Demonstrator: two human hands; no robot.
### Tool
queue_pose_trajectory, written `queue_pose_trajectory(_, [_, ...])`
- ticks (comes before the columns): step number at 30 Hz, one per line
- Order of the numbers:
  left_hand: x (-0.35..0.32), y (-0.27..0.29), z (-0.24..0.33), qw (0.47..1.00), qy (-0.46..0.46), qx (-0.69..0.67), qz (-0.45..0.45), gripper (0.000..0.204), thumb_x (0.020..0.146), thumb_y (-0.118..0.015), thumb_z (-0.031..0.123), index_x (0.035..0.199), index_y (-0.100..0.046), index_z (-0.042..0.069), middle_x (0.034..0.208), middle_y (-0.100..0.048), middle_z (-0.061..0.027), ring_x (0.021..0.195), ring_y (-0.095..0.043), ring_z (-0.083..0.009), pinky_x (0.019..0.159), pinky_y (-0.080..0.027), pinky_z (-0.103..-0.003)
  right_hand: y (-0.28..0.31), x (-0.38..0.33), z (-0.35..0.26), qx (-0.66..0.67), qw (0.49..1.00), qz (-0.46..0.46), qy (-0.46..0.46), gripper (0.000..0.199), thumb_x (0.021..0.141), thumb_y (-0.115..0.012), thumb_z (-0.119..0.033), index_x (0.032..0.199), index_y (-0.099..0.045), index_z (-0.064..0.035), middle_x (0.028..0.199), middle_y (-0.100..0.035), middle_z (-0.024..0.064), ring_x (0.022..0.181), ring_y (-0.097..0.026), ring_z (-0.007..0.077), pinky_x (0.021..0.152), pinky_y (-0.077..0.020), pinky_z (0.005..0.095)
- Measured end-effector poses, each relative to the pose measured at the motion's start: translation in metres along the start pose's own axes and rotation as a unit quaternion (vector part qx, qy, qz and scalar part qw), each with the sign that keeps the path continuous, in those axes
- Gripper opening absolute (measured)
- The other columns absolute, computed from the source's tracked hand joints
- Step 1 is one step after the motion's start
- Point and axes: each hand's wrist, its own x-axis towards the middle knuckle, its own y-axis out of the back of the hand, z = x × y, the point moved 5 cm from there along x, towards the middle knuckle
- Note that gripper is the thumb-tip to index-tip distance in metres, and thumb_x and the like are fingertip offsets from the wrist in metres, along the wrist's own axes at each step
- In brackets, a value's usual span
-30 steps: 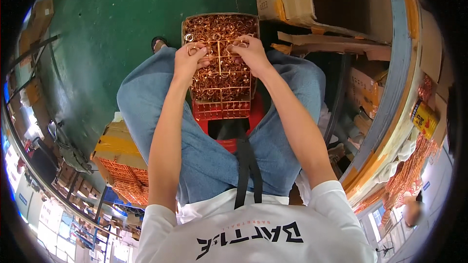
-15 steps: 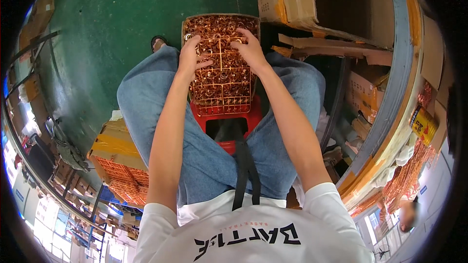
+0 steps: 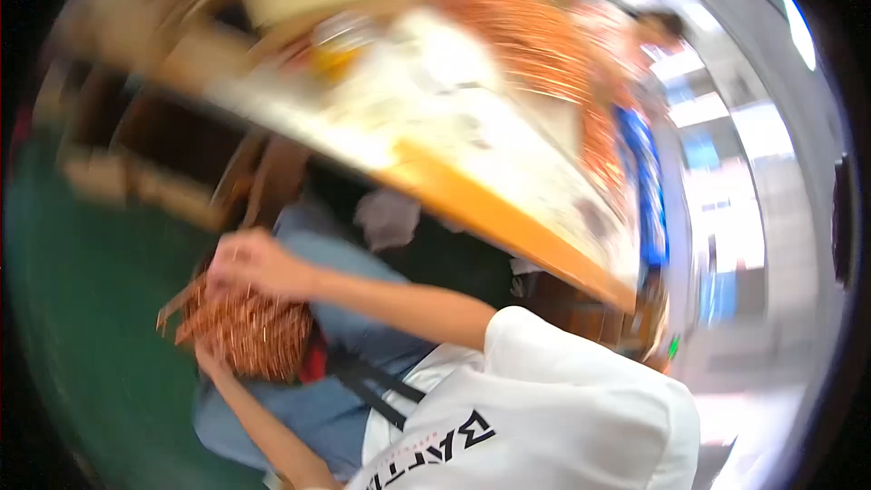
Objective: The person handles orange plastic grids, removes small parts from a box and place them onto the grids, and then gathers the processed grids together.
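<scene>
The left hand point(image 3: 210, 358), forearm point(image 3: 277, 440) slanting up to it, meets the edge of the copper pieces point(image 3: 272, 340); blur hides its grip. Above them the right hand point(image 3: 257, 263) curls, wrist bent, any pinch unclear. Beyond it, the table point(image 3: 508, 218) has swung into view, suggesting attention has left the pieces.

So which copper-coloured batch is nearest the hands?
The lower-left batch: the left hand and right hand are both at it, while the upper batch lies apart on the table.
</scene>
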Motion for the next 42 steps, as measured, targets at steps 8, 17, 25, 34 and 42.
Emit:
queue_pose_trajectory(8, [0.054, -0.026, -0.08, 0.903, 0.063, 0.414, -0.097, 0.033, 0.083, -0.049, 0.018, 0.11, -0.056, 0.001, 0.085, -0.059, -0.0135, 0.069, -0.057, -0.0208, 0.055, -0.046, -0.037, 0.178, -0.336, -0.224, -0.036, 0.844, 0.529, 0.086, 0.023, 0.093, -0.046, -0.023, 0.091, -0.054, -0.0016, 0.084, -0.059, 0.012, 0.077, -0.063, 0.0228, 0.067, -0.0542, 0.0336])
queue_pose_trajectory(17, [-0.072, -0.088, 0.002, 0.772, -0.127, 0.615, 0.097, 0.019, 0.091, -0.05, 0.013, 0.096, -0.056, -0.004, 0.077, -0.059, -0.0129, 0.063, -0.056, -0.0202, 0.051, -0.045, -0.033, 0.423, -0.652, -0.193, -0.081, 0.595, 0.79, 0.126, 0.015, 0.086, -0.057, -0.011, 0.094, -0.054, 0.0011, 0.079, -0.059, 0.0102, 0.065, -0.062, 0.019, 0.056, -0.0521, 0.0285])
queue_pose_trajectory(25, [-0.078, -0.138, 0.029, 0.704, -0.298, 0.645, -0.019, 0.019, 0.094, -0.046, 0.014, 0.1, -0.057, -0.001, 0.086, -0.061, -0.0127, 0.075, -0.059, -0.0219, 0.06, -0.05, -0.035, 0.325, -0.629, -0.087, -0.117, 0.542, 0.825, 0.105, 0.026, 0.089, -0.055, -0.024, 0.106, -0.054, -0.0051, 0.101, -0.056, 0.0136, 0.102, -0.055, 0.0282, 0.084, -0.045, 0.0374])
queue_pose_trajectory(34, [-0.208, -0.431, -0.024, 0.401, -0.401, 0.761, -0.316, 0.016, 0.092, -0.046, 0.012, 0.09, -0.057, 0.001, 0.078, -0.056, -0.0093, 0.068, -0.054, -0.0189, 0.062, -0.045, -0.029, 0.231, -0.675, -0.061, -0.566, 0.405, 0.704, -0.141, 0.04, 0.082, -0.056, -0.024, 0.12, -0.052, -0.0093, 0.132, -0.042, 0.0154, 0.127, -0.035, 0.0313, 0.106, -0.0282, 0.0429])
queue_pose_trajectory(42, [-0.306, -0.535, -0.063, 0.335, -0.322, 0.784, -0.41, 0.018, 0.089, -0.05, 0.008, 0.102, -0.059, 0.001, 0.099, -0.059, -0.0153, 0.088, -0.058, -0.0304, 0.077, -0.048, -0.036, 0.297, -0.657, -0.061, -0.598, 0.381, 0.634, -0.309, 0.032, 0.086, -0.045, -0.021, 0.111, -0.054, -0.0028, 0.104, -0.057, 0.0229, 0.099, -0.055, 0.0367, 0.083, -0.0452, 0.0433])
